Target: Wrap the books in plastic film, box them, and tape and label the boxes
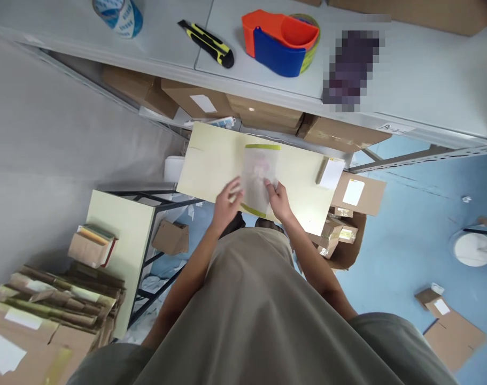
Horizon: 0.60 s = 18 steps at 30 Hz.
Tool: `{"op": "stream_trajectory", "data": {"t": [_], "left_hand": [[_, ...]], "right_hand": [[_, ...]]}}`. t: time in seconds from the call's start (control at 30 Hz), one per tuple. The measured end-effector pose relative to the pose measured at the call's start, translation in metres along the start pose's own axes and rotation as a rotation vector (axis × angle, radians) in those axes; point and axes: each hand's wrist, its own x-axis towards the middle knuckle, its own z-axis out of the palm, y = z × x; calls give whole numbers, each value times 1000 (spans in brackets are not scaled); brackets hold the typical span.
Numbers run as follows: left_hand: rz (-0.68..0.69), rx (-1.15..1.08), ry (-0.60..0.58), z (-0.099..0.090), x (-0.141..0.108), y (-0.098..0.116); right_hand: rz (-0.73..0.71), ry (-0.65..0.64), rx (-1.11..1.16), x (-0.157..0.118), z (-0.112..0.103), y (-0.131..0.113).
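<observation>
A translucent, whitish plastic bag (253, 184) with yellow-green bands at its top and bottom edges is over the pale yellow table (217, 155). Something pinkish shows faintly through it. My right hand (279, 200) grips the bag's right side, thumb on top and the other fingers hidden underneath. At the bag's lower left edge is my left hand (227, 203), its fingers loosely bent and apart, slightly blurred. Whether it touches the bag is hard to tell.
On the grey shelf (159, 48) lie a utility knife (207, 43), an orange and blue tape dispenser (279, 43) and a blue tape roll (121, 18). A white stack (331, 172) sits at the table's right end. Cardboard boxes (263, 112) fill the space behind; flattened cardboard (59, 305) leans lower left.
</observation>
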Motion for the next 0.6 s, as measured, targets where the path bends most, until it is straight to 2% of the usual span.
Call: {"op": "stream_trajectory", "data": {"t": [0.03, 0.07, 0.1, 0.2, 0.23, 0.3, 0.37, 0.47, 0.6], "left_hand": [[-20, 14, 129, -17, 13, -9], [-62, 8, 204, -33, 26, -19], [-126, -45, 203, -48, 39, -28], [-285, -288, -30, -88, 68, -50], [-305, -346, -102, -99, 74, -56], [-308, -394, -166, -119, 85, -68], [-309, -397, -152, -136, 95, -83], [-332, -380, -63, -158, 116, -110], [-325, -262, 43, -189, 160, -149]], "right_hand": [[32, -21, 31, 2, 4, -2], [62, -42, 66, 3, 9, -5], [87, -63, 98, 4, 16, -7], [138, -101, 136, 9, 39, -12], [155, -112, 129, 12, 47, -12], [188, -123, 100, 20, 65, -7], [200, -95, 60, 33, 85, 3], [201, 45, -51, 61, 118, 28], [257, 165, -170, 112, 166, 67]]}}
